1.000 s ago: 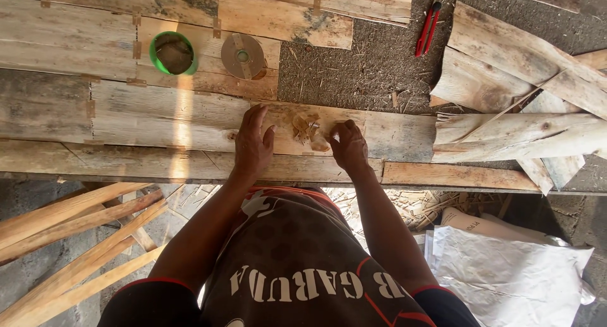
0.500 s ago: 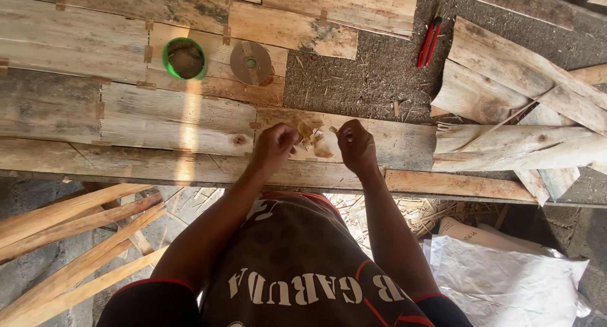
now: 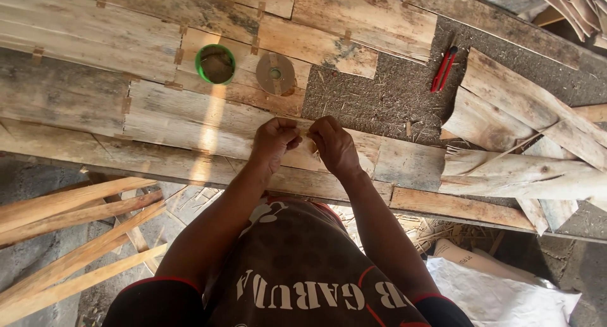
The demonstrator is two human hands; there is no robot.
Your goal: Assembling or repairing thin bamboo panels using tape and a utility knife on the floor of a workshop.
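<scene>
Veneer sheet (image 3: 404,166) lies flat on the bench right under my hands, a pale, thin strip of wood among other strips joined edge to edge. My left hand (image 3: 273,142) and right hand (image 3: 335,147) meet above its near middle, fingers curled in and pinching a small tan scrap (image 3: 308,140) between them; it looks like a bit of paper tape, but it is too small and too hidden for me to be sure. I judge the scrap almost weightless, limp and easy to tear, so fingertips at its edges are the only sensible hold. The sheet itself I judge light, springy and brittle along the grain, prone to splitting at its frayed ends; I would take it flat with both palms, or by the long edges, never by a corner. Short brown tape patches (image 3: 126,104) bridge the seams to my left. Further out stand a green-rimmed round tub (image 3: 215,64) and, just beside it, a flat brownish tape roll (image 3: 275,74), both resting on the sheets. A red-handled tool (image 3: 444,69) lies on the dark rough board (image 3: 373,96) to the right. Loose curled veneer offcuts (image 3: 525,175) pile at the right, well apart from my hands. A white sack (image 3: 499,295) lies low on the right, unmarked where I can see it.
</scene>
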